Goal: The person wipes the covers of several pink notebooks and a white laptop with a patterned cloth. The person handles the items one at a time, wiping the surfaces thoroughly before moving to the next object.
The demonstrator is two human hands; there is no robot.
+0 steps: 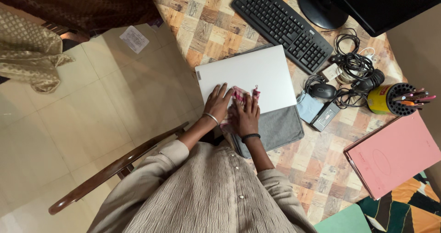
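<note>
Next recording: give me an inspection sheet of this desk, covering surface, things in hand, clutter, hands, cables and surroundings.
Surface: table under a cloth with a wood-block pattern.
Things in hand: closed silver laptop lying partly on a grey sleeve; a pink cloth pressed on the lid.
Clutter: black keyboard, monitor, mouse, yellow pen holder, pink folder.
Hands: left hand flat on the lid beside the cloth; right hand on the cloth.
Cables: black tangle between keyboard and pen holder.
Surroundings: tiled floor, wooden chair arm, paper slip on the floor.
</note>
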